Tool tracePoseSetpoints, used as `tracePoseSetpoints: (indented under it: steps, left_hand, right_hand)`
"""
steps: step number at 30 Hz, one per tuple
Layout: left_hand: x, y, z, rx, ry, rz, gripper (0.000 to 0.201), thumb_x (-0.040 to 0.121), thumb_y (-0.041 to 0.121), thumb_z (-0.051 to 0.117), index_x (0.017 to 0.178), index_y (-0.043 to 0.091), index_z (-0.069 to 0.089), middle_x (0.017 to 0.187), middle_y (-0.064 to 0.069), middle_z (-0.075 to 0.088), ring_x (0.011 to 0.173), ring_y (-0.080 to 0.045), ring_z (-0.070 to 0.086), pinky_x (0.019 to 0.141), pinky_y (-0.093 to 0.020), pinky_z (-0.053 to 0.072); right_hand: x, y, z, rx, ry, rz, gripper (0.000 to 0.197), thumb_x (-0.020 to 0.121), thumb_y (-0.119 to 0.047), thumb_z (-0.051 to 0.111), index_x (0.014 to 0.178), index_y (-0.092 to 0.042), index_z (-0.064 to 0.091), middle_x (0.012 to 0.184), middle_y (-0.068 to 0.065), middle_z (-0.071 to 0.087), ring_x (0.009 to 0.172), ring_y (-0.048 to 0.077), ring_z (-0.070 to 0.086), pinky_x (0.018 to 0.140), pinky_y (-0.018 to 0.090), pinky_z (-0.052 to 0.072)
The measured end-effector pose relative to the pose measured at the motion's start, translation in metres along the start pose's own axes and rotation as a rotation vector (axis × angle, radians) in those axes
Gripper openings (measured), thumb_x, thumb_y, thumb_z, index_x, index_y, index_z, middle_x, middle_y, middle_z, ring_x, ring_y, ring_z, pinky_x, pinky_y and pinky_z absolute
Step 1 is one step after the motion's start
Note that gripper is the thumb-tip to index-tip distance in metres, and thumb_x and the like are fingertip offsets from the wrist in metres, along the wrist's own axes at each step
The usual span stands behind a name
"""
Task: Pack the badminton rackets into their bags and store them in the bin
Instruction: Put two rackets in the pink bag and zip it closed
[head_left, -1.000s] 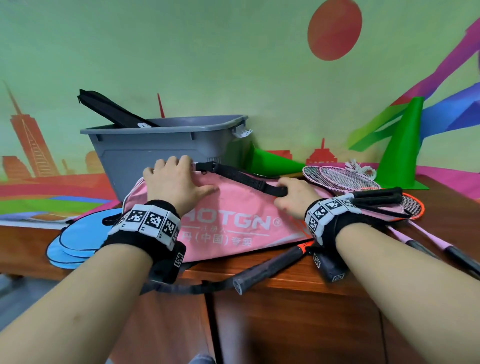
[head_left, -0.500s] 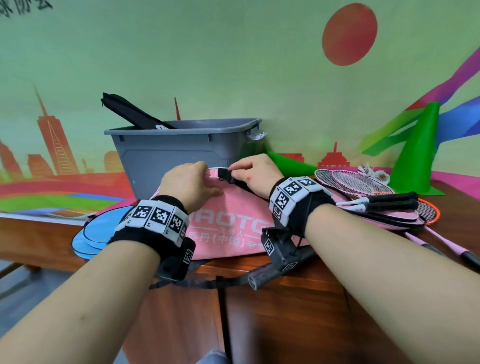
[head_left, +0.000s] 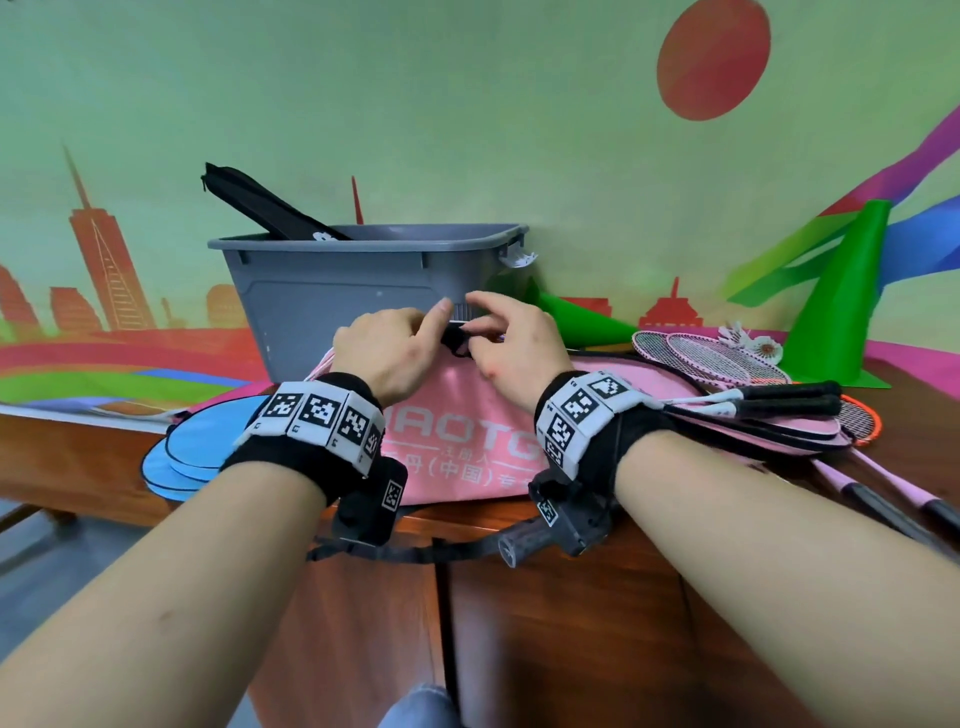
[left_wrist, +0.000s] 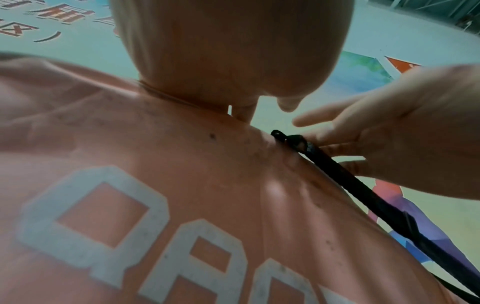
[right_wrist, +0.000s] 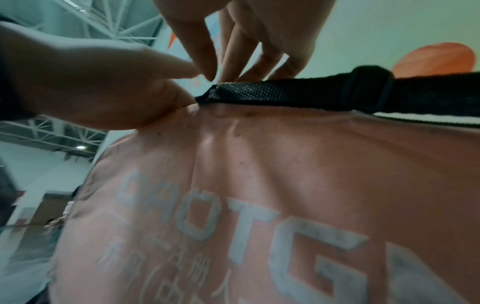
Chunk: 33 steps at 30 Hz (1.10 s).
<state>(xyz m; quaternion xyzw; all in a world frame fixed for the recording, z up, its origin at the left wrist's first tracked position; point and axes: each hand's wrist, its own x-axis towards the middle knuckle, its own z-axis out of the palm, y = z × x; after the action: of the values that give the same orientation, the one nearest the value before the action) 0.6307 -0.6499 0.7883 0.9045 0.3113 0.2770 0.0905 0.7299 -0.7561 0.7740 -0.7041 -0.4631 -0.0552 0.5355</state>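
Observation:
A pink racket bag (head_left: 457, 400) (left_wrist: 182, 185) (right_wrist: 285, 174) with white lettering lies on the wooden table (head_left: 571, 623) in front of the grey bin (head_left: 353, 291). Both hands meet at its far top edge. My left hand (head_left: 395, 343) grips that edge, index finger raised. My right hand (head_left: 511, 348) (left_wrist: 389, 133) pinches the end of the bag's black strap (left_wrist: 291, 139) (right_wrist: 246, 92) between thumb and fingers. A black racket handle (head_left: 519, 545) sticks out of the bag at the near edge. A black bag (head_left: 260, 208) leans in the bin.
Loose pink rackets (head_left: 717, 358) and black-handled ones (head_left: 779, 400) lie on more pink bags at the right, with shuttlecocks (head_left: 758, 345) behind. Blue covers (head_left: 176, 462) lie at the left. Green cones (head_left: 841, 301) (head_left: 576, 322) stand and lie by the wall.
My right hand has slid left along the black strap and met the left hand at the bag's top edge. The left hand has shifted slightly right along that edge.

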Motion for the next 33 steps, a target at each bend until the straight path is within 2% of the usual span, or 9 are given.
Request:
tracePoseSetpoints:
  steps: [3,7,9,11,13,16,23,26,33]
  left_hand:
    - [0.004,-0.003,0.004,0.031,0.004,0.008,0.065,0.087,0.07,0.022,0.092,0.022,0.065,0.099,-0.006,0.067,0.102,-0.032,0.056,0.092,-0.04,0.04]
    - [0.005,-0.005,0.007,0.073,0.04,0.041,0.06,0.07,0.074,0.031,0.083,0.023,0.061,0.091,0.001,0.068,0.094,-0.028,0.059,0.087,-0.039,0.044]
    - [0.004,-0.004,0.008,0.079,0.052,0.043,0.051,0.07,0.067,0.04,0.082,0.023,0.061,0.089,0.001,0.068,0.094,-0.028,0.059,0.085,-0.037,0.043]
    - [0.004,-0.004,0.008,0.075,0.066,0.038,0.037,0.075,0.058,0.048,0.081,0.023,0.058,0.088,0.001,0.067,0.094,-0.029,0.058,0.085,-0.037,0.041]
    - [0.004,-0.004,0.008,0.067,0.07,0.041,0.029,0.075,0.052,0.048,0.076,0.024,0.054,0.083,0.0,0.065,0.09,-0.03,0.056,0.081,-0.036,0.038]
    - [0.004,-0.005,0.009,0.06,0.057,0.056,0.03,0.07,0.049,0.04,0.075,0.023,0.055,0.084,0.0,0.065,0.088,-0.03,0.055,0.078,-0.037,0.036]
    - [0.003,-0.005,0.009,0.069,0.044,0.061,0.039,0.071,0.047,0.033,0.085,0.022,0.06,0.092,-0.003,0.067,0.092,-0.031,0.055,0.08,-0.037,0.036]
    - [0.0,-0.004,0.009,0.071,0.061,0.06,0.036,0.07,0.049,0.032,0.082,0.023,0.054,0.099,-0.005,0.065,0.098,-0.032,0.053,0.08,-0.038,0.034]
    - [0.001,-0.006,0.009,0.028,0.056,0.065,0.043,0.071,0.052,0.031,0.089,0.026,0.059,0.105,-0.003,0.066,0.103,-0.03,0.052,0.081,-0.038,0.032]
  right_hand:
    - [-0.009,0.0,0.002,0.063,-0.06,0.0,0.058,0.075,0.006,0.046,0.131,-0.01,0.052,0.106,0.006,0.072,0.103,0.017,0.065,0.098,0.03,0.048]
    - [-0.008,0.001,-0.004,0.269,-0.13,0.094,0.06,0.076,0.017,0.045,0.131,-0.007,0.045,0.099,0.004,0.066,0.081,0.019,0.063,0.078,0.021,0.051]
    - [-0.005,0.002,-0.005,0.296,-0.117,0.118,0.052,0.076,0.017,0.049,0.12,-0.011,0.05,0.1,0.006,0.064,0.08,0.024,0.064,0.072,0.024,0.052]
    - [0.001,0.005,-0.004,0.166,-0.001,0.092,0.034,0.078,0.007,0.055,0.104,-0.014,0.058,0.096,0.005,0.064,0.082,0.027,0.065,0.078,0.036,0.054]
    - [0.008,0.007,-0.007,-0.095,0.084,0.051,0.016,0.082,-0.007,0.059,0.095,-0.013,0.067,0.094,0.004,0.067,0.086,0.021,0.062,0.083,0.033,0.051]
    - [0.015,0.008,-0.012,-0.319,-0.043,0.051,0.012,0.083,-0.024,0.064,0.087,-0.018,0.074,0.093,0.002,0.071,0.09,0.019,0.062,0.079,0.028,0.048]
    - [0.023,0.003,-0.009,-0.371,-0.14,0.073,0.015,0.082,-0.025,0.064,0.093,-0.023,0.074,0.096,0.002,0.072,0.091,0.021,0.063,0.076,0.024,0.047]
    - [0.022,0.002,-0.013,-0.332,-0.178,0.071,0.017,0.083,-0.025,0.066,0.096,-0.02,0.074,0.097,0.001,0.072,0.09,0.017,0.063,0.073,0.022,0.043]
    - [0.017,0.005,-0.015,-0.308,-0.205,0.057,0.016,0.081,-0.026,0.068,0.095,-0.02,0.074,0.094,0.0,0.071,0.088,0.017,0.063,0.075,0.025,0.048]
